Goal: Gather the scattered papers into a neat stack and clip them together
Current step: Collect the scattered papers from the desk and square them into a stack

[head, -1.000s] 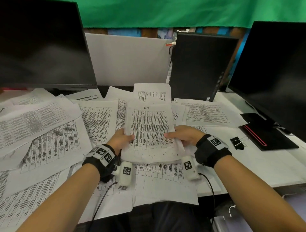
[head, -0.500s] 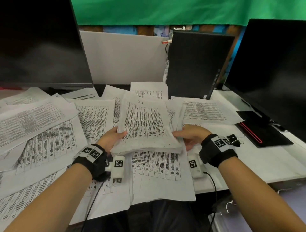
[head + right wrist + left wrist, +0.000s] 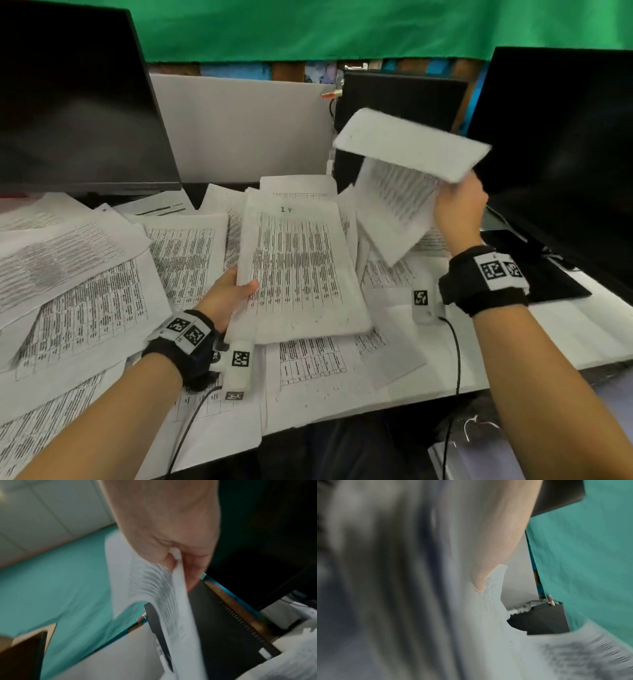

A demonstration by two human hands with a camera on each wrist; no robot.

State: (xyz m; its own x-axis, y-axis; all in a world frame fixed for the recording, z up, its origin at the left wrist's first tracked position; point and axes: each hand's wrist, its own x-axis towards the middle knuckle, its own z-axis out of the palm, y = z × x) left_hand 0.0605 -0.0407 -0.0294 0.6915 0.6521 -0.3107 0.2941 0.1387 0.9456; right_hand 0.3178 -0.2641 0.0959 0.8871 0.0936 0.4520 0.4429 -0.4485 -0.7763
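Papers, two lots. My left grip (image 3: pixel 227 298) is clamped on the left edge of the thick stack (image 3: pixel 301 274), thumb on top of the printed face and fingers hidden below. The stack sits just right of that grip, near end low over the loose papers (image 3: pixel 85 274) and far end tilted up. My right grip (image 3: pixel 459 212) is pinched on the raised sheets (image 3: pixel 407 147), thumb one side and fingers the other, at their right-hand edge. Those sheets are in the air, up and left of the grip and well above the table (image 3: pixel 565 329); the top one is blank side up and one below droops with print showing. They hang just right of the stack, in front of the tower (image 3: pixel 404 99) and beside the right monitor (image 3: pixel 565 154). Motion blur hides their sheet count.
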